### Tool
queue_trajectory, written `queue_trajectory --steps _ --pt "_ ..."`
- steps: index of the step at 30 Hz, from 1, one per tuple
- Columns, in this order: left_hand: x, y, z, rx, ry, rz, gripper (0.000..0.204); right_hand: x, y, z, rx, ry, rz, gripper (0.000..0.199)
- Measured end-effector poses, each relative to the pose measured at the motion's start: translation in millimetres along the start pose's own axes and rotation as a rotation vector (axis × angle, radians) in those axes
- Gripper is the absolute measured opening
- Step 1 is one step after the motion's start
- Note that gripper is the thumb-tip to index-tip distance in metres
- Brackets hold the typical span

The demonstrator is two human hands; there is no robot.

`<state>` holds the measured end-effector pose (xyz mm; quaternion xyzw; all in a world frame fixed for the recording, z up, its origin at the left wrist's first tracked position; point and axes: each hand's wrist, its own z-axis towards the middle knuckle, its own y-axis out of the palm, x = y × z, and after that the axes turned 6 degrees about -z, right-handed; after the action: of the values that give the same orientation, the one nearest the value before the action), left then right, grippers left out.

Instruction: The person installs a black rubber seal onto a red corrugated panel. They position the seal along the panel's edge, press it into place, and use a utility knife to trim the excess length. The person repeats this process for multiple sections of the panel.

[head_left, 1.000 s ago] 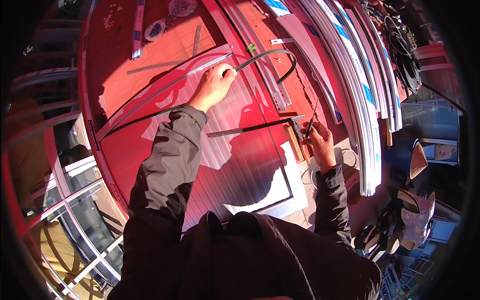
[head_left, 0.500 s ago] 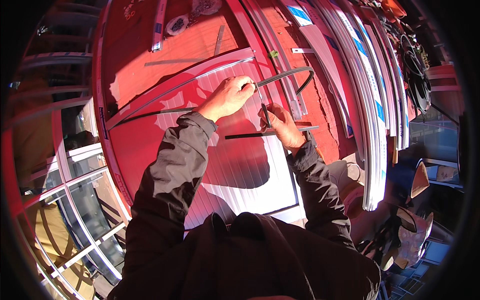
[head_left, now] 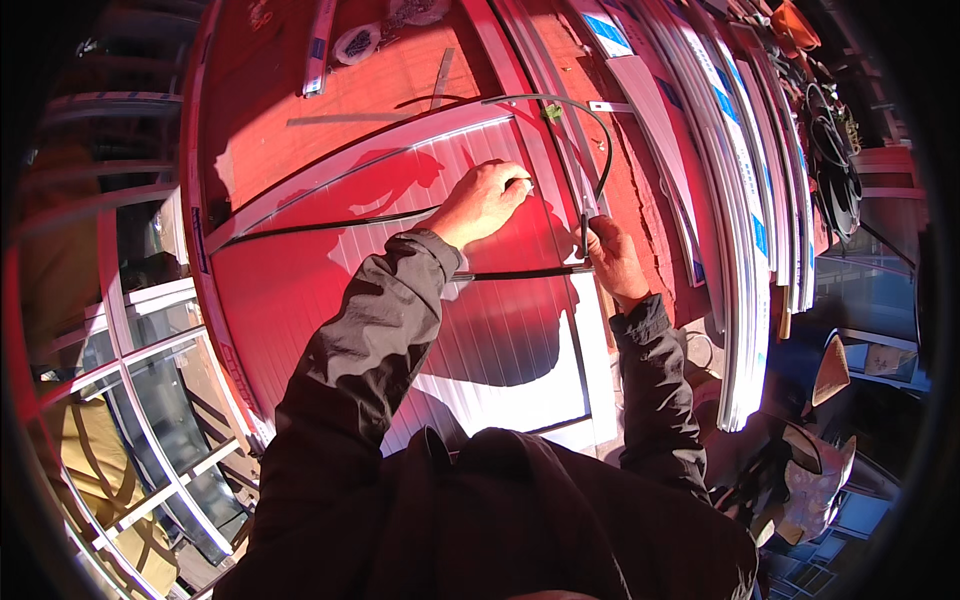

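Note:
My left hand is closed in a pinch over the ribbed panel. A small pale bit shows at its fingertips; what they grip is mostly hidden. From the left, a black rubber strip runs across the panel to my left wrist. My right hand, at the panel's right edge, is wrapped round dark-handled scissors, their blades pointing away from me. Beyond both hands a loose black strip arches over the frame, one end near the scissors. A shorter black strip lies across the panel nearer to me.
Long white profiles with blue labels are stacked on the right. A clear tape roll and a grey flat bar lie on the red board at the far side. Glazed window frames stand at the left, black coiled hose far right.
My right hand with the scissors has moved right, away from my left hand. The looped black strip has left my left fingers and sprung farther away. My left hand has shifted slightly right and nearer.

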<state>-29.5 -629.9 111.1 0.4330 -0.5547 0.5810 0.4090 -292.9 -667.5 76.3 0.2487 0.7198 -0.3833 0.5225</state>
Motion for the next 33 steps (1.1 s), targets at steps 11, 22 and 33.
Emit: queue_trajectory --steps 11,22,33 --pt "-64.9 61.2 -9.9 0.273 0.126 0.429 0.023 69.7 -84.7 30.4 0.47 0.047 -0.836 0.023" --pt "-100.0 -19.5 -49.3 0.459 0.113 0.608 0.009 -19.4 89.2 42.0 0.04 -0.42 -1.109 0.036" --pt "-113.3 -33.4 25.2 0.53 0.223 0.565 0.011 -10.4 89.4 75.5 0.006 -0.333 -1.261 0.074"
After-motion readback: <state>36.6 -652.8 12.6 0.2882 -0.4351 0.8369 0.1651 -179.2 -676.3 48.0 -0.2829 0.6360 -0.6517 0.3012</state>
